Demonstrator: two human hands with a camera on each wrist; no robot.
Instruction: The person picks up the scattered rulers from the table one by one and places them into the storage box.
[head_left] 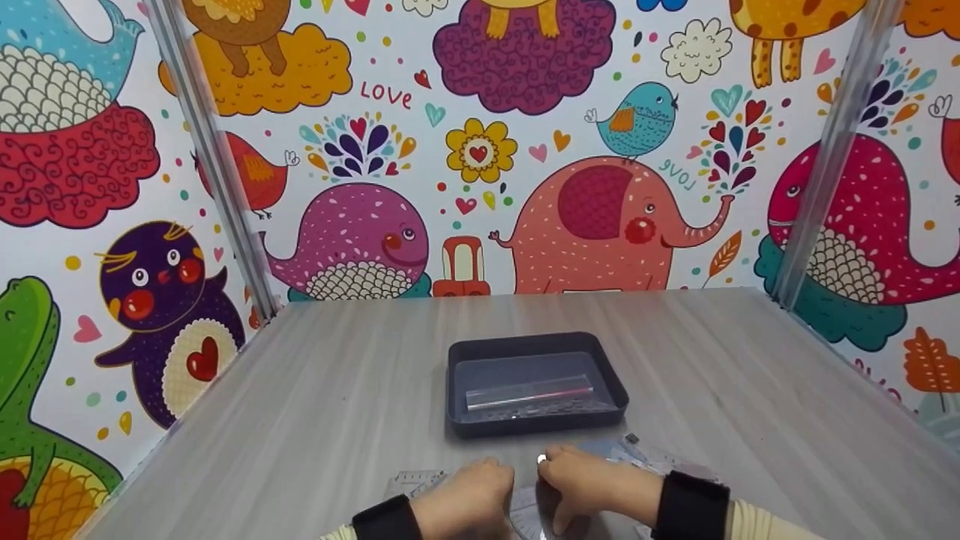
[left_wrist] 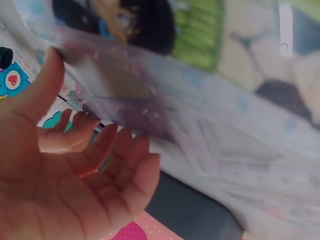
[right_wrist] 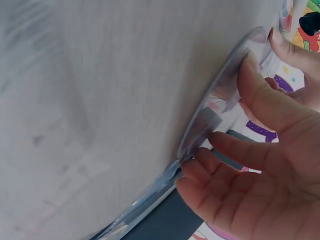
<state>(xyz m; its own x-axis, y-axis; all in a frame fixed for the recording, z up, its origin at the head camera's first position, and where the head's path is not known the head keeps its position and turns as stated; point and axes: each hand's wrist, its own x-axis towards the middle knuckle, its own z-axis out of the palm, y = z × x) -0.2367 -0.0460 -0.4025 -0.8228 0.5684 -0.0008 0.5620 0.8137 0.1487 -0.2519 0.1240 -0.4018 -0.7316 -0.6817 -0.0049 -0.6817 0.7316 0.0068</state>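
Note:
A clear, curved protractor (head_left: 529,513) with printed markings is held between both hands near the table's front edge. My left hand (head_left: 474,495) holds its left side; in the left wrist view the thumb lies at a clear edge, the other fingers loosely curled below. My right hand (head_left: 581,480) pinches the rim between thumb and fingers, and in the right wrist view the protractor (right_wrist: 227,82) stands tilted. A clear patterned plastic bag (left_wrist: 210,95) with printed figures fills much of the left wrist view. To the left lies a clear ruled piece (head_left: 412,478), partly covered by the left forearm.
A dark grey tray (head_left: 454,390) stands just beyond the hands, with a clear ruler (head_left: 529,395) and other clear plastic inside. Crumpled patterned plastic (head_left: 622,450) lies by the right wrist. Printed wall panels and metal posts (head_left: 217,172) edge the wood-grain table (head_left: 345,375).

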